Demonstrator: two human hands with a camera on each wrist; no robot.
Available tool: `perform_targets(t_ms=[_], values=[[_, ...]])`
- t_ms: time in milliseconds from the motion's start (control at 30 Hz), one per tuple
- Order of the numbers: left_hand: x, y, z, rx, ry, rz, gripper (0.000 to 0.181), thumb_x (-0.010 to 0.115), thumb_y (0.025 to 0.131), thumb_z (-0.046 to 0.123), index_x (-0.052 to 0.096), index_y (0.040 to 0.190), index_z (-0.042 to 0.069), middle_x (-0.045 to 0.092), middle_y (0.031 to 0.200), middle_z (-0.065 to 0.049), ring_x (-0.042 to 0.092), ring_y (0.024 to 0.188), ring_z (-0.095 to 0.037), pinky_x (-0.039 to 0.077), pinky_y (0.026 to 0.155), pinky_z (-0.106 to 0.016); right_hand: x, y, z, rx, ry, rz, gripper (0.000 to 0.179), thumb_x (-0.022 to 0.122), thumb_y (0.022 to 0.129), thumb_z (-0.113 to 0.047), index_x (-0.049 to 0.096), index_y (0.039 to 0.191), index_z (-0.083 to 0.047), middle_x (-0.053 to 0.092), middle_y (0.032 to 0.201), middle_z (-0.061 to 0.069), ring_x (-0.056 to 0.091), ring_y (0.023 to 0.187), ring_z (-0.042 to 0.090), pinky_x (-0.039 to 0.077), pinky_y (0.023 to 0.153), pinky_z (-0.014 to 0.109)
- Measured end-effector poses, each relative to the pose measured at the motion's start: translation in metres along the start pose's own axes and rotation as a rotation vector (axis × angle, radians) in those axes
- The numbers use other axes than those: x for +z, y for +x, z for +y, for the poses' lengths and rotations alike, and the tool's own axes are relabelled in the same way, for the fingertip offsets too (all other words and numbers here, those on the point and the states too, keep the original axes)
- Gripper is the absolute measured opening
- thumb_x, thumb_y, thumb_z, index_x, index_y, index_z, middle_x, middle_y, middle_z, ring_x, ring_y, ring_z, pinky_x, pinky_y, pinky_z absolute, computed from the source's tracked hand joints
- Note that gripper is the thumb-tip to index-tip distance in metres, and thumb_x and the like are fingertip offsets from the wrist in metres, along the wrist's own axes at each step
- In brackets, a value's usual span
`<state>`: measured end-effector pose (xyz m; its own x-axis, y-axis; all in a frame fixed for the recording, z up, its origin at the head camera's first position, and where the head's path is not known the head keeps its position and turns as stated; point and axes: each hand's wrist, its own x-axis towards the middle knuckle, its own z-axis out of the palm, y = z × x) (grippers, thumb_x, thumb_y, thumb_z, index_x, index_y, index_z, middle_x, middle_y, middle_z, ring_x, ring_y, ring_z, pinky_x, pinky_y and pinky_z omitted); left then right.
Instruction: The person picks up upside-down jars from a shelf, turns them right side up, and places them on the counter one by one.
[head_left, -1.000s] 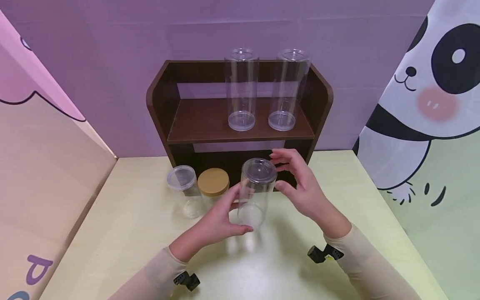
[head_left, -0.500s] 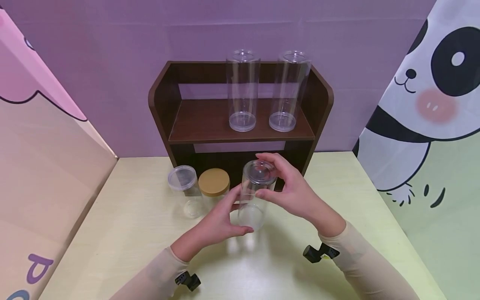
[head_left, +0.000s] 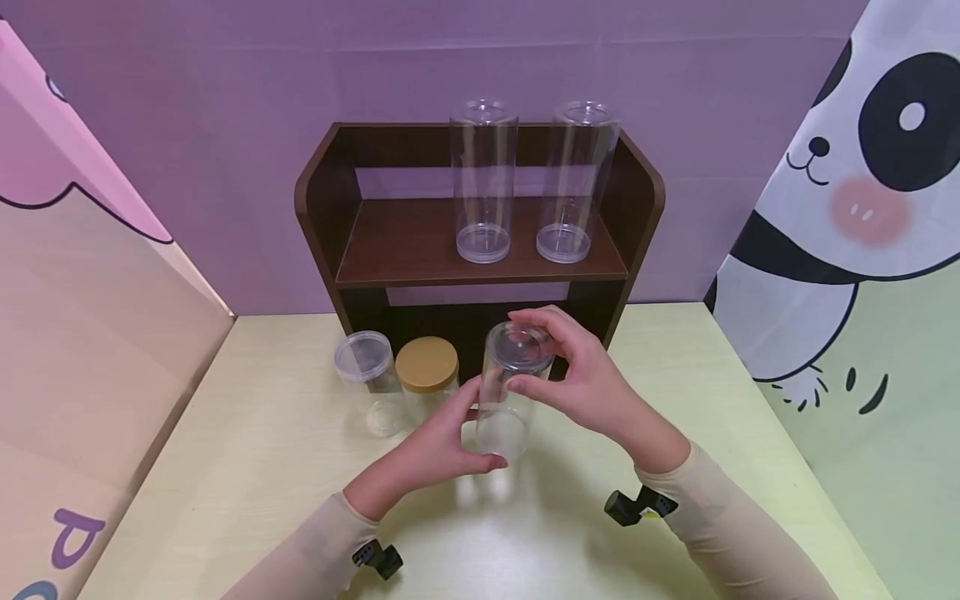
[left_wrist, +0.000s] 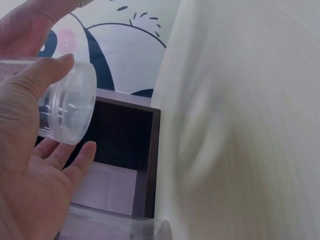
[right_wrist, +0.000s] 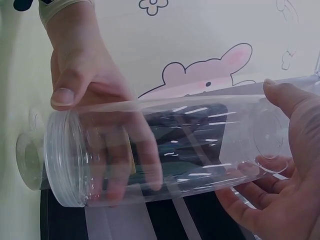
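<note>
Both hands hold a tall clear plastic jar (head_left: 501, 427) over the table, in front of the shelf. Its ribbed clear lid (right_wrist: 62, 160), seen in the right wrist view, is at the lower end, so the jar is upside down. The left hand (head_left: 438, 442) grips it low, thumb on the near side and fingers behind. Around the upper end curl the thumb and fingers of the right hand (head_left: 588, 387). In the left wrist view a gap shows between the lid and the tabletop (left_wrist: 250, 125).
Left of the held jar stand a clear-lidded jar (head_left: 365, 358) and a jar with a tan lid (head_left: 427, 365). A dark brown two-tier shelf (head_left: 405, 242) stands behind. On its upper board are two tall clear jars (head_left: 483, 183), side by side at the right.
The right hand, apart from the jar a second ago, has moved left and taken hold of its upper end. The left hand and the jar have hardly moved.
</note>
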<state>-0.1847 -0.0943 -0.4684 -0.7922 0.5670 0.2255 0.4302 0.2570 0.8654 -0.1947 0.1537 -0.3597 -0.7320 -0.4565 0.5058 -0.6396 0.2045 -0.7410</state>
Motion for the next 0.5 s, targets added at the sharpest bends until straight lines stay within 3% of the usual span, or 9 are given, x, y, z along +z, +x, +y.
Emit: perform_targets(t_ms=[300,500], values=[[0.0023,-0.0005,-0.0063,0.014,-0.069,-0.039,0.1,0.095,0.087,0.007,0.037,0.169,0.017,0.057,0.16,-0.012,0.055,0.148,-0.026,0.049,0.122,-0.046,-0.0042,-0.0011,0.0017,-0.063,0.041,0.029,0.07,0.091,0.085,0.007,0.062,0.148,0.0,0.067,0.134,0.009,0.065,0.125,0.023,0.061,0.102,0.03],[-0.0015,-0.0009,-0.0057,-0.015,-0.064,-0.039,0.087,0.093,0.091,0.014,0.045,0.164,0.012,0.064,0.154,-0.001,0.061,0.142,-0.02,0.048,0.122,-0.051,-0.0094,-0.004,0.0032,-0.08,0.072,0.056,0.069,0.087,0.086,0.012,0.06,0.149,0.003,0.066,0.138,0.013,0.065,0.127,0.02,0.061,0.102,0.028]])
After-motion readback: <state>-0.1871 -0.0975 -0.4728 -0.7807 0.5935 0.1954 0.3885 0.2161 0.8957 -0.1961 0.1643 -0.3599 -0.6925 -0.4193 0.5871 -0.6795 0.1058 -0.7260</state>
